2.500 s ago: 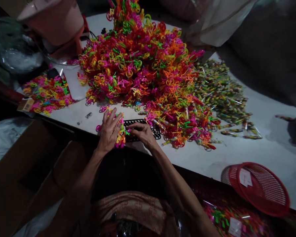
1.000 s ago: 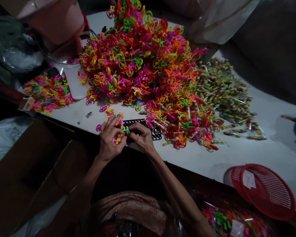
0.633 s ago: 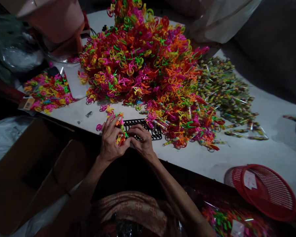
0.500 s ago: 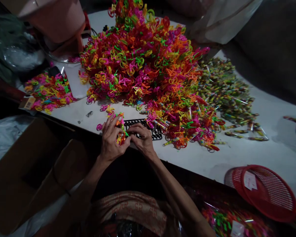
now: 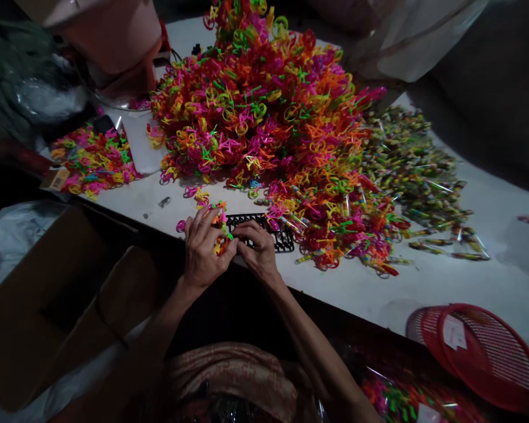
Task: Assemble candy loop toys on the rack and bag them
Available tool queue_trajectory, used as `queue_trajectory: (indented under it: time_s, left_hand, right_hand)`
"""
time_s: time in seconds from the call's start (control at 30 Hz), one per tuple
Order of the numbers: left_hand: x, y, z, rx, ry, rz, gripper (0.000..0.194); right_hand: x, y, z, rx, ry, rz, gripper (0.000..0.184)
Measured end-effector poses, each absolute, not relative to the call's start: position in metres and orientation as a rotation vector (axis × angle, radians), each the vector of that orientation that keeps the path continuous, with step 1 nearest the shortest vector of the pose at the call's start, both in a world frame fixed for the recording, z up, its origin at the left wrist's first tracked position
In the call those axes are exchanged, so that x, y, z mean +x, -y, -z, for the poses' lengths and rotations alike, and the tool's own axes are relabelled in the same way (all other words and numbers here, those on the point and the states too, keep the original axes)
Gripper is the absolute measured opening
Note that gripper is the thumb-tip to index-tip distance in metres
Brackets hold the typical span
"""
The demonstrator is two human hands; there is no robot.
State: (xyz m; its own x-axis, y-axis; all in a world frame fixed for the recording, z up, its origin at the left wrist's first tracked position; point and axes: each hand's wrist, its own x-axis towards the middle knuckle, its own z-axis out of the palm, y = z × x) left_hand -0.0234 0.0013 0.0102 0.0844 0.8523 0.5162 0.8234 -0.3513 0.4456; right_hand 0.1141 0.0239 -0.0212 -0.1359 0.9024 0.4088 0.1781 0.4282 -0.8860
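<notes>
My left hand is curled round a small bunch of bright plastic toy pieces at the near edge of the white table. My right hand rests beside it with fingers bent, pinching at the same bunch over a black plastic grid tray. Just beyond the hands rises a big heap of neon plastic pieces in pink, orange, green and yellow.
A spread of small wrapped sticks lies right of the heap. A smaller pile of coloured pieces sits at the far left. Red mesh baskets stand at the near right edge. Cardboard boxes are below left.
My left hand, flat over the bunch earlier, has closed round it. My right hand has drawn in against the left. The view has shifted slightly.
</notes>
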Motion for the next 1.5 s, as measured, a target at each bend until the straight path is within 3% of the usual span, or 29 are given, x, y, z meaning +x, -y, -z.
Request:
queue_trajectory:
  time_s: [0.23, 0.33, 0.57, 0.77, 0.9, 1.3, 1.5]
  left_hand:
    - [-0.027, -0.004, -0.01, 2.181, -1.676, -1.194, 0.028]
    - [-0.027, -0.006, -0.01, 2.196, -1.696, -1.231, 0.023]
    - [-0.03, -0.01, -0.009, 2.229, -1.698, -1.267, 0.014]
    - [-0.036, -0.01, -0.011, 2.258, -1.628, -1.277, 0.011]
    - [-0.039, -0.009, -0.012, 2.229, -1.615, -1.279, 0.013]
    - [-0.043, -0.006, -0.014, 2.224, -1.584, -1.208, 0.017]
    - [-0.04, -0.006, -0.012, 2.3, -1.589, -1.217, 0.008]
  right_hand:
    - [0.111, -0.019, 0.019, -0.957, 1.674, -0.687, 0.019]
    - [0.109, -0.02, 0.02, -0.962, 1.662, -0.69, 0.017]
    - [0.11, -0.024, 0.017, -0.979, 1.401, -1.109, 0.017]
    - [0.114, -0.027, 0.016, -0.917, 1.184, -1.443, 0.006]
    - [0.113, -0.027, 0.019, -0.868, 1.134, -1.452, 0.012]
    - [0.114, -0.025, 0.021, -0.821, 1.208, -1.394, 0.007]
    - [0.115, -0.024, 0.024, -0.853, 1.089, -1.481, 0.017]
